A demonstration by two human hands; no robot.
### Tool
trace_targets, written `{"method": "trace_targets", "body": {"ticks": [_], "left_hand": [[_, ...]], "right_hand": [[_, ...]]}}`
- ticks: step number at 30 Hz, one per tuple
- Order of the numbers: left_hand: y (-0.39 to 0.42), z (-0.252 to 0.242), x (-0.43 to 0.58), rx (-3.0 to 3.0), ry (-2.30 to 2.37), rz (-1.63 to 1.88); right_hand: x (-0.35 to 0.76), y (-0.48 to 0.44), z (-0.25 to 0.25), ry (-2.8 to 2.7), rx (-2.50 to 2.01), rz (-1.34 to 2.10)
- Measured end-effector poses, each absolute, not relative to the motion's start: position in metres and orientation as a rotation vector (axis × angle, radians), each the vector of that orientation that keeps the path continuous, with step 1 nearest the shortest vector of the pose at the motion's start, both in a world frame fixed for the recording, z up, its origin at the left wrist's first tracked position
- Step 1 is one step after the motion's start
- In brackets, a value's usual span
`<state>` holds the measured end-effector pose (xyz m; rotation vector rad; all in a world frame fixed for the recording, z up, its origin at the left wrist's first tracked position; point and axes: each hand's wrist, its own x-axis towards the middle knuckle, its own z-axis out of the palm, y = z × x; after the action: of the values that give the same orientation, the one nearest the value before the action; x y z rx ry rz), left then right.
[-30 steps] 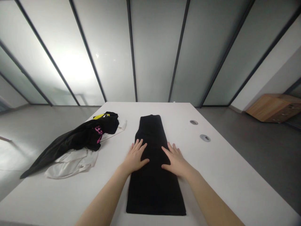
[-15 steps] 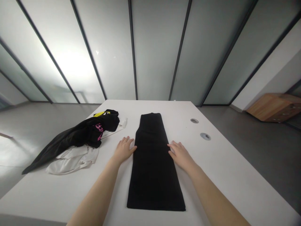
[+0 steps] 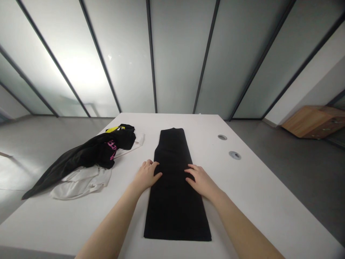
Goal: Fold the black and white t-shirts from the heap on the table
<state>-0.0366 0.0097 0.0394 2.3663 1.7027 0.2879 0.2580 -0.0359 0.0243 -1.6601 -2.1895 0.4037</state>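
A pair of black trousers (image 3: 174, 201) lies flat and folded lengthwise down the middle of the white table (image 3: 242, 208), waist end away from me, hems toward me. My left hand (image 3: 147, 175) rests at the left edge of the trousers about halfway along, its thumb and fingers apart and its fingertips over the cloth. Opposite it, my right hand (image 3: 199, 178) touches the right edge, fingers spread on top of the fabric. Neither hand grips the cloth as far as I can see.
A loose heap of black clothes (image 3: 91, 151) with pink and yellow prints lies on the left, partly over a white garment (image 3: 81, 182). Two round cable holes (image 3: 235, 155) are set in the table's right side. Beyond stand frosted glass panels (image 3: 178, 54) and a wooden cabinet (image 3: 309, 122).
Both hands have moved inward, from beside the trousers' edges to over the cloth. The trousers still lie in the same place on the table.
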Motion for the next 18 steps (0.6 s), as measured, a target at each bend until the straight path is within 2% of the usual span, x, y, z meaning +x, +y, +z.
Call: {"method": "trace_targets", "body": {"ticks": [7, 18], "left_hand": [[0.013, 0.048, -0.044, 2.207, 1.622, 0.205], [0.013, 0.052, -0.046, 2.22, 1.619, 0.153]], "right_hand": [[0.265, -0.033, 0.027, -2.079, -1.849, 0.377], [0.262, -0.035, 0.035, -2.029, -1.934, 0.566]]}}
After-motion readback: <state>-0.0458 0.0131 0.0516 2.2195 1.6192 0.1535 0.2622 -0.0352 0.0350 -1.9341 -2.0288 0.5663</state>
